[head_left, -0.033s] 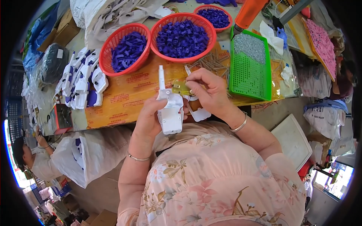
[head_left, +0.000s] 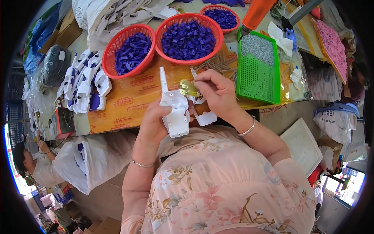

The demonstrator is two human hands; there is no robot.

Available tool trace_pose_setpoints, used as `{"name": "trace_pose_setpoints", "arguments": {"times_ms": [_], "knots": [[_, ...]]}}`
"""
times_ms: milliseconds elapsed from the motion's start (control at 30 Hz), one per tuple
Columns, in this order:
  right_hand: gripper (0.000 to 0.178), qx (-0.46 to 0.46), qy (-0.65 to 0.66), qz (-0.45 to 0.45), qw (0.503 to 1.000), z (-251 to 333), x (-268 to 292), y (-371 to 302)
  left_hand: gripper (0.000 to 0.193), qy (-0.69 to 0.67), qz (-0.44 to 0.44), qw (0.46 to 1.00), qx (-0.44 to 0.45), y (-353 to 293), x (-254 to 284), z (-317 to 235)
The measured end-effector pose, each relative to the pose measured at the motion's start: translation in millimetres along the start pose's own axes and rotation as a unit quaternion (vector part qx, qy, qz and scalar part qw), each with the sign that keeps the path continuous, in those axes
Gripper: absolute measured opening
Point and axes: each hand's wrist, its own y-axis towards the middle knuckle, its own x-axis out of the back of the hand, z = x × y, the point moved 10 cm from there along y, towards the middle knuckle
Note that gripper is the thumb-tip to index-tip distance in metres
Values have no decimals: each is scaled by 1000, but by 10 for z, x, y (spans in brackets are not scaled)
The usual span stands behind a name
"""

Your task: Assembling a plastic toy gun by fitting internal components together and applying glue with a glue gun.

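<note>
My left hand [head_left: 153,121] is closed around a white plastic housing half [head_left: 178,123], its hollow inner side turned up and a narrow stem pointing away from me. Between the thumb and fingers of my right hand [head_left: 218,93] is a small yellowish plastic part [head_left: 187,89], held just above the housing's upper right edge. Thin wires, one of them red, run near the part and the housing. A second white shell piece [head_left: 205,118] hangs below my right hand; my fingers hide how it is supported. A thin pale tip [head_left: 193,73] shows beyond my right fingers.
Red baskets of purple plastic pieces [head_left: 189,41] stand behind my hands. To the right is a green tray [head_left: 257,91] with small metal screws, under an orange power tool [head_left: 258,13]. White and purple housings [head_left: 83,87] are piled at left. Another person [head_left: 31,160] sits far left.
The yellowish part has turned and shifted slightly right, still in my right fingers. The housing in my left hand has tilted a little, its stem leaning further left.
</note>
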Motion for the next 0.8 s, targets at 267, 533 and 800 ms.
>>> {"name": "trace_pose_setpoints", "arguments": {"times_ms": [267,533,800], "knots": [[7,-169,334,9,927,-269,-51,-48,49,86,-88,992,-32,-101,84,-130],[7,-131,102,77,983,-51,-179,-93,49,121,-68,989,-43,-46,55,-54],[9,123,-123,30,984,372,-159,-107,52,106,-33,993,-29,-28,-85,50]]}}
